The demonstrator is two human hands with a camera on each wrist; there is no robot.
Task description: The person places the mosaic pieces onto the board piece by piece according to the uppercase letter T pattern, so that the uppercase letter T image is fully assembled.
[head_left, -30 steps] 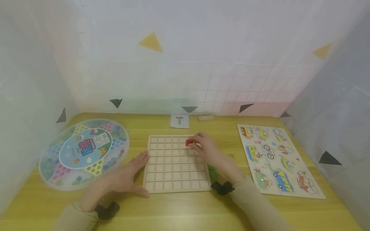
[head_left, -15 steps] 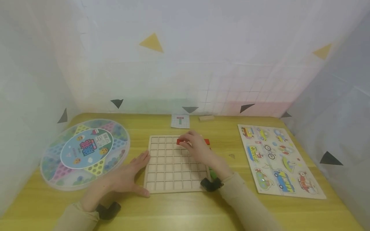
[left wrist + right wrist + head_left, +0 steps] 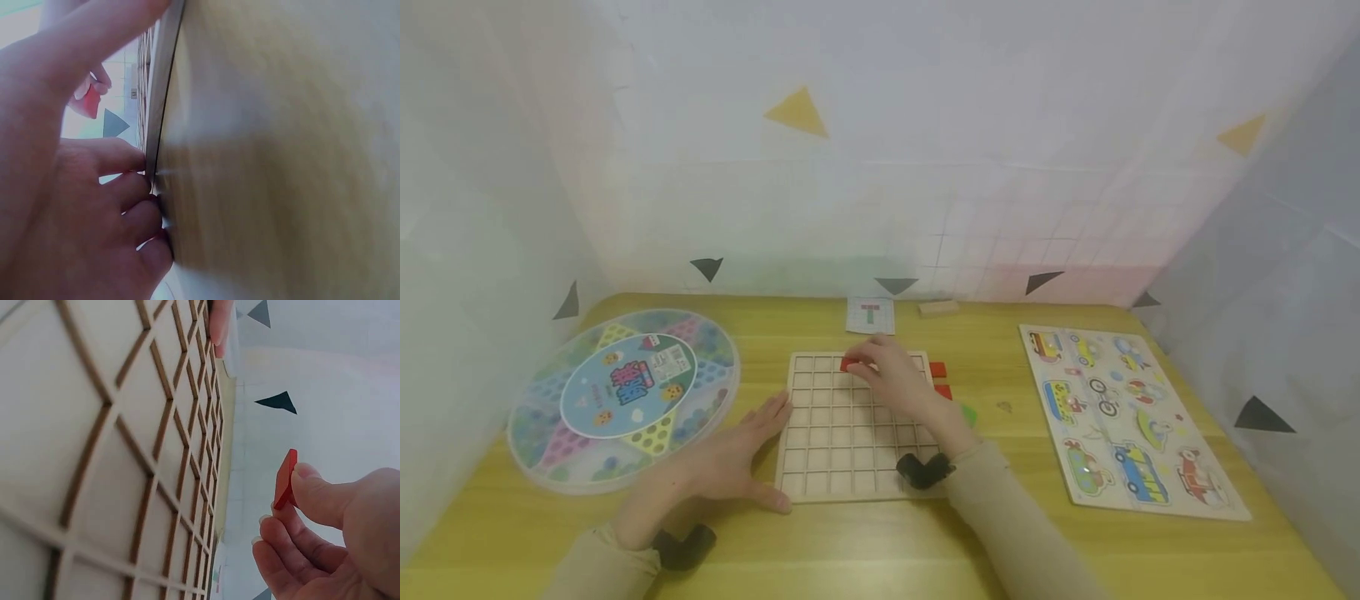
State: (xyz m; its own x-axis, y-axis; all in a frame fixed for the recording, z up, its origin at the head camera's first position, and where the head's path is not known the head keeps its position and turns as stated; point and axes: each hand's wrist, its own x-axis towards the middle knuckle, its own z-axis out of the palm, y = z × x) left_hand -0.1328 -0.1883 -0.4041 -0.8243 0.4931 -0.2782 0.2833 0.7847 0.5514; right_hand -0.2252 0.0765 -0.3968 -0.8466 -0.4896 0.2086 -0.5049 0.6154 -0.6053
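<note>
A wooden grid board (image 3: 820,454) with square cells lies mid-table. My right hand (image 3: 897,379) is over its far rows and pinches a red square tile (image 3: 287,479) between thumb and fingertip; in the right wrist view the tile is held apart from the grid. My left hand (image 3: 730,458) rests at the board's left edge, fingers and thumb spread along it and holding nothing. In the left wrist view its fingertips (image 3: 150,212) touch the board's side. More red tiles (image 3: 937,370) lie by the board's right edge, with a green tile (image 3: 969,415) below them, partly behind my right wrist.
Behind the board stand a small card (image 3: 870,316) with a red and green T drawn on a grid and a wooden block (image 3: 938,308). A round board game (image 3: 625,400) is at left, a vehicle puzzle board (image 3: 1131,425) at right. White sheeting encloses the table.
My right hand has moved left over the board with the red tile, uncovering the red tiles at the right edge. My left hand stays in place.
</note>
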